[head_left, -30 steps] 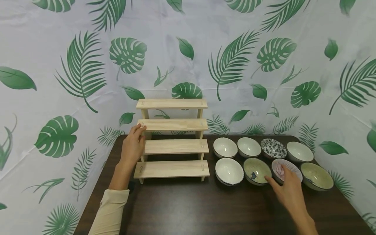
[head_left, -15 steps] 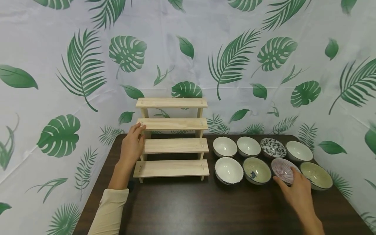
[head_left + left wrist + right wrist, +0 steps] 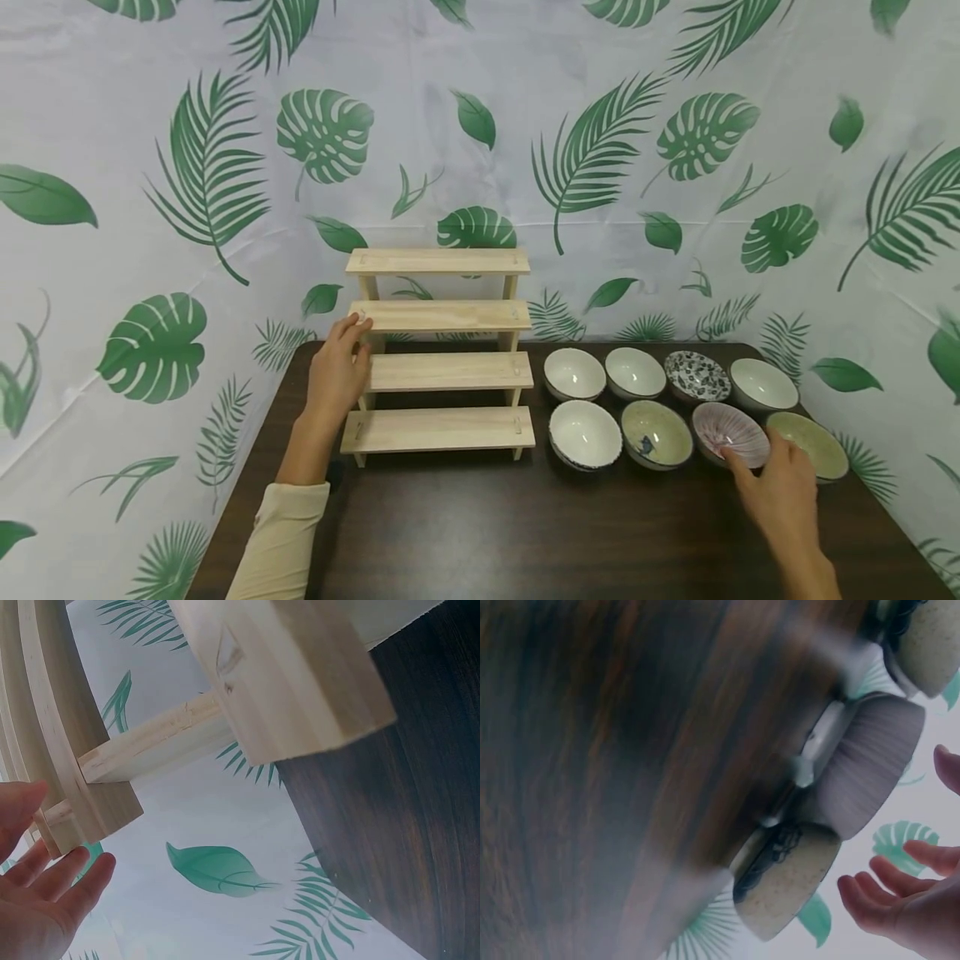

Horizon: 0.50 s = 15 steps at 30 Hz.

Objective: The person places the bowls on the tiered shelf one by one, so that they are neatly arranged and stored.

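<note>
In the head view my left hand is at the left end of a tiered wooden display stand. Its fingers lie over the end of the second shelf from the top, with the thumb below. The left wrist view shows the shelf end between thumb and fingers. My right hand hovers at the front row of bowls, between a pink-streaked bowl and the rightmost green bowl. In the right wrist view, its loosely bent fingers are apart from the bowls and hold nothing.
A green bowl with a blue mark and a dark-rimmed white bowl complete the front row. Behind stand white bowls and a black-speckled bowl. All rest on a dark wooden table before a leaf-print cloth.
My right hand has moved right, from the green bowl with the blue mark across the pink-streaked bowl toward the rightmost green bowl. My left hand has kept its place on the stand.
</note>
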Each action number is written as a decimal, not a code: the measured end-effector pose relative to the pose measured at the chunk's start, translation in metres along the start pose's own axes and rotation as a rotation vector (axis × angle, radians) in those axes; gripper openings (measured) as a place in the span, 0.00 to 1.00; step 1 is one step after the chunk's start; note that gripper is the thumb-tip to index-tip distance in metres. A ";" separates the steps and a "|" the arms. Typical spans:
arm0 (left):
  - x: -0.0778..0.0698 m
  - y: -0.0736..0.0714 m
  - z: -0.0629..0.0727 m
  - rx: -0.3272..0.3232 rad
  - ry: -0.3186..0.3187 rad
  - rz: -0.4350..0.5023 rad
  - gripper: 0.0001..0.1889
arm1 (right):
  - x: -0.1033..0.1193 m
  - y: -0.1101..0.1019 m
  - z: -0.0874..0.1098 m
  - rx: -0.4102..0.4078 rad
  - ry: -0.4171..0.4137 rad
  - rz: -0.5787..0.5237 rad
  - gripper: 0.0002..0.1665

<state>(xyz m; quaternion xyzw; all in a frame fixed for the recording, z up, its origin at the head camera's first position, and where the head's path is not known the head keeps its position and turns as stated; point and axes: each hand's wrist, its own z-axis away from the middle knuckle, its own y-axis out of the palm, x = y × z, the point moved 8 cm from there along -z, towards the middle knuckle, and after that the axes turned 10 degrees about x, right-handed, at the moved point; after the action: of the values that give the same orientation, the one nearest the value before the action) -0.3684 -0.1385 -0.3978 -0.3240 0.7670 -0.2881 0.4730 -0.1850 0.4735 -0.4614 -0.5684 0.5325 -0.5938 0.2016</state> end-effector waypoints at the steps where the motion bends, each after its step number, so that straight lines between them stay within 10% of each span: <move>1: 0.000 0.000 0.000 -0.001 0.001 0.001 0.22 | -0.002 -0.001 0.000 -0.018 -0.003 0.009 0.42; 15: 0.003 0.001 -0.003 0.015 -0.003 0.024 0.21 | -0.026 -0.021 -0.016 -0.023 0.057 0.072 0.42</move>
<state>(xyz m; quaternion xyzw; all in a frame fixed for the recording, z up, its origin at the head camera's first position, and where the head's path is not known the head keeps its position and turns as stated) -0.3721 -0.1396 -0.3996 -0.3117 0.7680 -0.2876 0.4799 -0.1840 0.5093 -0.4520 -0.5341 0.5650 -0.5959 0.2010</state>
